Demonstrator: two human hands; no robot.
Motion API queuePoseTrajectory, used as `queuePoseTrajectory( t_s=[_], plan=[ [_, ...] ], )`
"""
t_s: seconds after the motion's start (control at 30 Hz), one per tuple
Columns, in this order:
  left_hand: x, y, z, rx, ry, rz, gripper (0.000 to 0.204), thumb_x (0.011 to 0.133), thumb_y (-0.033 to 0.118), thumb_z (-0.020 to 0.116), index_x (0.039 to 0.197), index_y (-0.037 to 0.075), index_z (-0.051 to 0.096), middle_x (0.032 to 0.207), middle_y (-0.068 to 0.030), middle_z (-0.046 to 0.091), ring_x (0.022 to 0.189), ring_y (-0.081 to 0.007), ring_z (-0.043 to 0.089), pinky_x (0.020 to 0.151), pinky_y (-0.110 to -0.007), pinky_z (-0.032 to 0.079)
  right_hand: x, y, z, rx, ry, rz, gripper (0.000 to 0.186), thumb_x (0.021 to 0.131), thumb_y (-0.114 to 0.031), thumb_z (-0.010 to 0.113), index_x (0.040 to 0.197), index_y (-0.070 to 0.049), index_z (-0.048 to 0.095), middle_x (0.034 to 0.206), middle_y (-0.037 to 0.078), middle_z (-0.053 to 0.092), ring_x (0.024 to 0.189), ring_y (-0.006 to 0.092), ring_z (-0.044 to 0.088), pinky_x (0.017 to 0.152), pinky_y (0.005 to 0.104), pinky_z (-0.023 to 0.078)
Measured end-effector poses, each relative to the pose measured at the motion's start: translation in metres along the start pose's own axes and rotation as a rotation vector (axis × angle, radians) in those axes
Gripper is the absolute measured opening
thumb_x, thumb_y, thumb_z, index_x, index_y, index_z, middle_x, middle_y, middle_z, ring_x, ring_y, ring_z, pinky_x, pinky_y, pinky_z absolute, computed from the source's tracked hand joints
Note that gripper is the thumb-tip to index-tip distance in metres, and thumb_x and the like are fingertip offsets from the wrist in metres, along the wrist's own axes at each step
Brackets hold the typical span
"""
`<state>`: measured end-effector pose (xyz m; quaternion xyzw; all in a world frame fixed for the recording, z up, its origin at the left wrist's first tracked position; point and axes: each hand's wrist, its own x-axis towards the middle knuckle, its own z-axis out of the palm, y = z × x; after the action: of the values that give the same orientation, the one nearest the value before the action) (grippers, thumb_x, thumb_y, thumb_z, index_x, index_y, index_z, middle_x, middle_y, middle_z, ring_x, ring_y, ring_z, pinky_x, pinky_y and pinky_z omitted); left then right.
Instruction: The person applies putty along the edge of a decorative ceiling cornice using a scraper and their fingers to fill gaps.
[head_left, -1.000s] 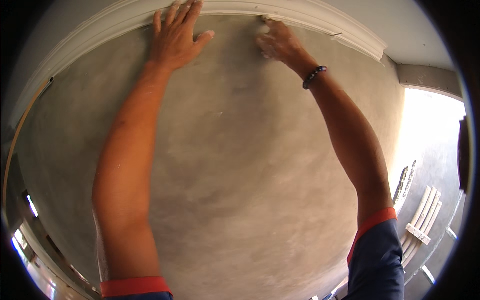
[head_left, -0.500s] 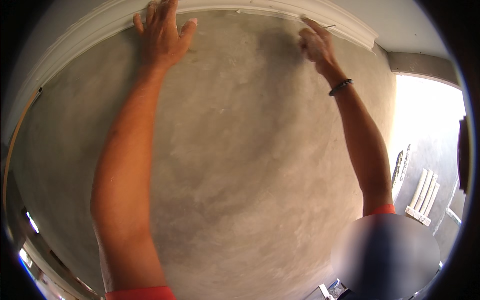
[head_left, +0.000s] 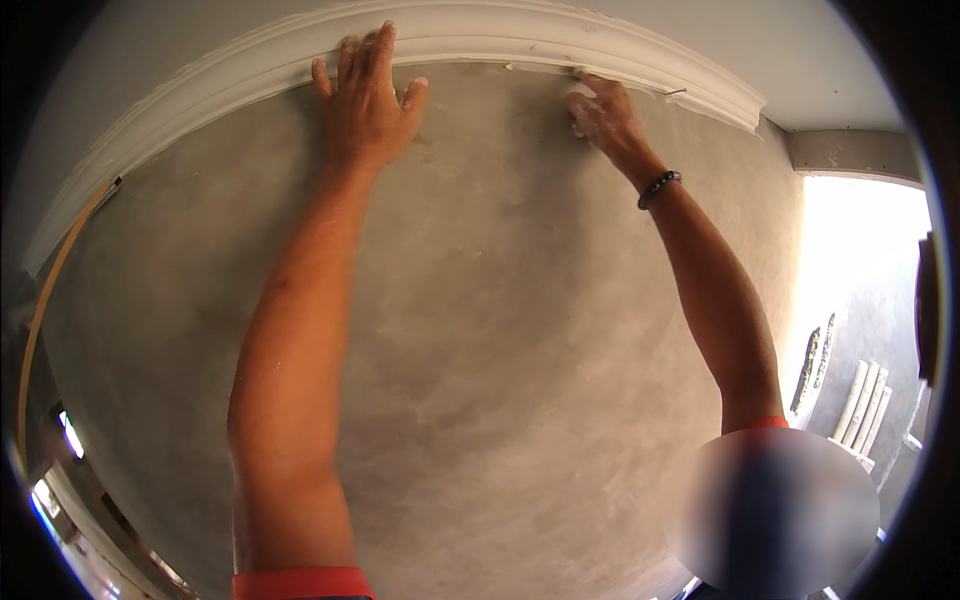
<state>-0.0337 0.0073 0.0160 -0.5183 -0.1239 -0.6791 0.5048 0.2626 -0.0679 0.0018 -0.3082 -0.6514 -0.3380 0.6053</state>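
A white cornice moulding [head_left: 480, 45], stepped in long ridges and ragged at its right end, ran along the top of a grey wall [head_left: 470, 300], just beneath the ceiling [head_left: 850, 90]. Its long axis lay left to right, the ragged end pointing toward a beam [head_left: 855, 153]. The left hand [head_left: 370, 118], its grip released, spread over the moulding; the right hand [head_left: 608, 115] curled at the lower edge, its grip's contents impossible to tell.

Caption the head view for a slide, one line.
Left hand spread over white moulding above a grey-brown wall, right hand close to the moulding's lower edge.
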Motion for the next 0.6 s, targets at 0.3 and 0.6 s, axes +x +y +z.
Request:
queuePoseTrajectory(
  t_s=[0.3,0.6],
  plan=[
    [0.001,-0.002,-0.001,-0.074,-0.001,-0.025,0.069,0.085,0.036,0.060,0.144,0.011,0.036,0.142,-0.0152,0.045,0.138,-0.0328,0.032,0.114,-0.059,0.008,-0.002,-0.045,0.001,0.376,-0.108,0.337,0.050,0.086,-0.017,0.058,0.133,-0.001,0.051,0.069,0.005,0.060,0.054,0.0102,0.054,0.049,0.0237,0.044],
    [-0.015,-0.076,-0.026,0.081,0.060,0.036,0.075,0.084,0.043,0.063,0.145,0.011,0.035,0.143,-0.0165,0.042,0.138,-0.0310,0.032,0.112,-0.059,0.008,0.005,-0.073,0.011,-0.277,-0.119,-0.019,0.035,0.078,-0.015,0.059,0.108,0.003,0.065,0.081,0.023,0.067,0.074,0.0401,0.064,0.070,0.0454,0.051]
  ],
)
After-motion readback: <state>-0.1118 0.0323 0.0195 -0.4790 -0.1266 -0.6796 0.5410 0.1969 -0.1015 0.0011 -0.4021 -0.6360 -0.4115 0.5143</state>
